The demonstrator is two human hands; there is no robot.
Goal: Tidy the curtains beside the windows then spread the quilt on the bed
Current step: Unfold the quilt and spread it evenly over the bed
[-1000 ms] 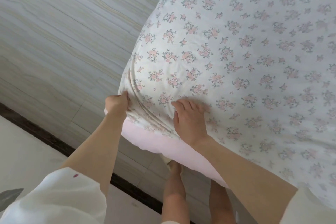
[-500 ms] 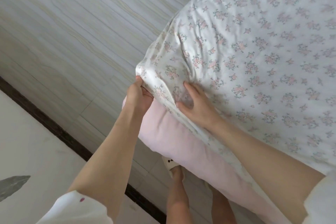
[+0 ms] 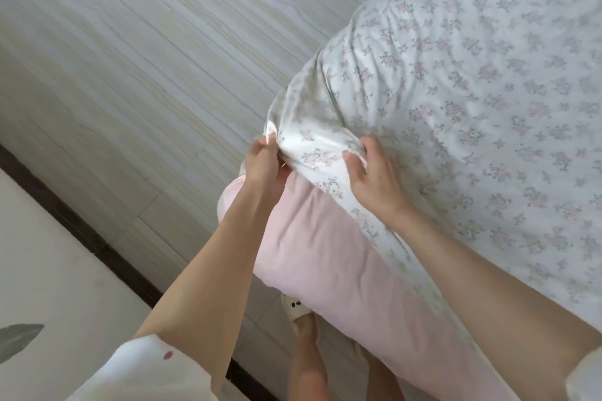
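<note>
A white quilt [image 3: 472, 81] printed with small pink flowers covers the bed on the right. Its near corner is lifted and bunched. My left hand [image 3: 265, 166] pinches the tip of that corner from the left. My right hand [image 3: 371, 172] grips the quilt's edge a little to the right, fingers curled into the cloth. Below the raised corner the pink bed cover [image 3: 325, 257] shows along the bed's side. No curtains or windows are in view.
Grey wood-grain floor [image 3: 146, 58] fills the left and top. A dark strip [image 3: 81, 231] runs diagonally at lower left beside pale tiling [image 3: 42, 270]. My legs and a white slipper [image 3: 296, 309] stand close against the bed's side.
Both hands went from pressing the quilt's corner down to gripping and lifting it. The corner has bunched up, and more of the pink cover is exposed.
</note>
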